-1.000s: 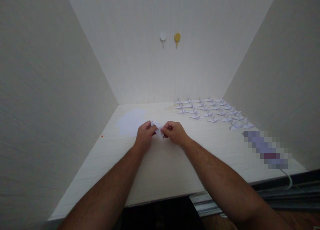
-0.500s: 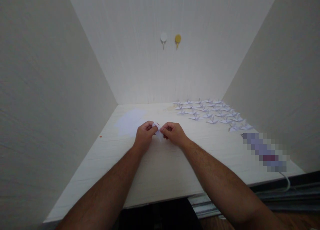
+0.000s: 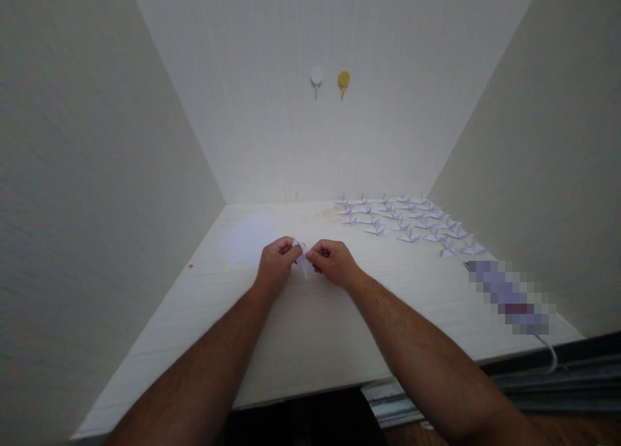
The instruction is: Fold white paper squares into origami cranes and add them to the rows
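Both my hands meet over the middle of a pale wooden table (image 3: 310, 329). My left hand (image 3: 274, 265) and my right hand (image 3: 332, 262) each pinch one side of a small folded white paper piece (image 3: 301, 258), which hangs between the fingertips just above the tabletop. The fingers of both hands are curled closed on it. Much of the paper is hidden by my fingers.
Several folded paper cranes (image 3: 405, 219) stand in rows at the back right. A stack of white paper sheets (image 3: 247, 237) lies back left of my hands. A blurred-out object (image 3: 509, 296) with a cord lies at the right edge. Two wall hooks, white (image 3: 316, 78) and yellow (image 3: 344, 79), sit on the back panel.
My hands stay together on the paper piece with small finger shifts; the folded paper now points downward between them. The camera tilted slightly.
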Motion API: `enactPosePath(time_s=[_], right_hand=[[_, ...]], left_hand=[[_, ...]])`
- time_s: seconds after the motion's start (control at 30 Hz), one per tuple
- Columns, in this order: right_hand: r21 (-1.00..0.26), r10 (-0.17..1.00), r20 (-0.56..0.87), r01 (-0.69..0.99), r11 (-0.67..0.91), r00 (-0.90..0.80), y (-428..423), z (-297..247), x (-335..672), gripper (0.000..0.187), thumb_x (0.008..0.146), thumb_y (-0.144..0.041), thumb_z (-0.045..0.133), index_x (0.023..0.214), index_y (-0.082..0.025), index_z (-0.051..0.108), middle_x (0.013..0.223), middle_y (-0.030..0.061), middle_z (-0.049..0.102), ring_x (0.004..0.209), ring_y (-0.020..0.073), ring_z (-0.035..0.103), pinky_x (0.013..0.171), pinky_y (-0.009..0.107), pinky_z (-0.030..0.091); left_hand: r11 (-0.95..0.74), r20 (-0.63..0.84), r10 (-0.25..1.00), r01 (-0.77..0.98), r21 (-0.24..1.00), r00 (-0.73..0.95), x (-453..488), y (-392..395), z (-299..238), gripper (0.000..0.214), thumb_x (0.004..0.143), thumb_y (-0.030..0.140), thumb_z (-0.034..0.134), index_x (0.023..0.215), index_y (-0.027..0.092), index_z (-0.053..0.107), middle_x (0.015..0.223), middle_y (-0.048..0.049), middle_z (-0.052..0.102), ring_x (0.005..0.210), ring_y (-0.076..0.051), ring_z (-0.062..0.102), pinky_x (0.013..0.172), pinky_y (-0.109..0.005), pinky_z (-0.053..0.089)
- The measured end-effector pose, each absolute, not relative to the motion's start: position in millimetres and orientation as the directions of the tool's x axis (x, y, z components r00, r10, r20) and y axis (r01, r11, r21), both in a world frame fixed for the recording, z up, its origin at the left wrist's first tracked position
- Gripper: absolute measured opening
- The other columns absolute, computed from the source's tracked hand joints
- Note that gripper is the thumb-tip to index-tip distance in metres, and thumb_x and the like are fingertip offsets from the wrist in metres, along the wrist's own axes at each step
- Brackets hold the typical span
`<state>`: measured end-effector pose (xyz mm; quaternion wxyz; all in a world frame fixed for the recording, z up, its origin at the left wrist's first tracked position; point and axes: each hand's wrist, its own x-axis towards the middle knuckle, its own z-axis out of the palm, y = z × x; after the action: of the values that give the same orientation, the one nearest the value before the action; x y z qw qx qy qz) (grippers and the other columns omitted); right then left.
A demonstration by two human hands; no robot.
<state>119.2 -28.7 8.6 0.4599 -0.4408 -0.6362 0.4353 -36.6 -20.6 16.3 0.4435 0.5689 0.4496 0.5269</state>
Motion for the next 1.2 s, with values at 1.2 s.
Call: enactPosePath(time_s=[1.2], right_hand=[[-0.848, 0.930, 0.328, 0.381, 0.368, -0.167, -32.0, 8.3, 118.4, 0.028, 0.082, -0.038, 0.058, 0.064, -0.016, 0.059, 0.055, -0.0027, 0.055, 0.053, 0.0078, 0.044, 0.051, 0.020, 0.033]], left_hand=[[-0.131, 0.135, 0.984, -0.036, 0.991, 0.121, -36.2, -19.3, 11.2, 0.015, 0.067, 0.030, 0.072, 0.067, 0.016, 0.066, 0.059, 0.0002, 0.061, 0.054, -0.012, 0.053, 0.054, -0.024, 0.040]])
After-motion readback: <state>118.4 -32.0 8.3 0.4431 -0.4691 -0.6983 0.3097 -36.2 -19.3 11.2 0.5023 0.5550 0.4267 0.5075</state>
